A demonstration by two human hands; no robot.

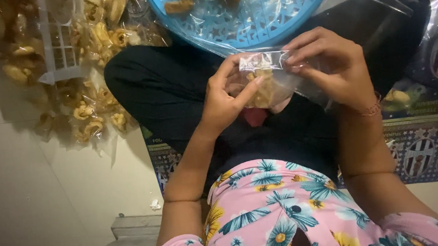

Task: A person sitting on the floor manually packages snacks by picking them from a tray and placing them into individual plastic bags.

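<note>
Clear snack bag (268, 85) pinched between left hand (225, 99) and right hand (332, 70).

We hold both forearms out over our lap, wrists bent inward. Our left hand (225, 99) pinches with thumb and forefinger; our right hand (332, 67) curls its fingers, pinching opposite it.

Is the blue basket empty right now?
No, the blue basket has a few golden fried pieces lying in it, near its far edge.
</note>
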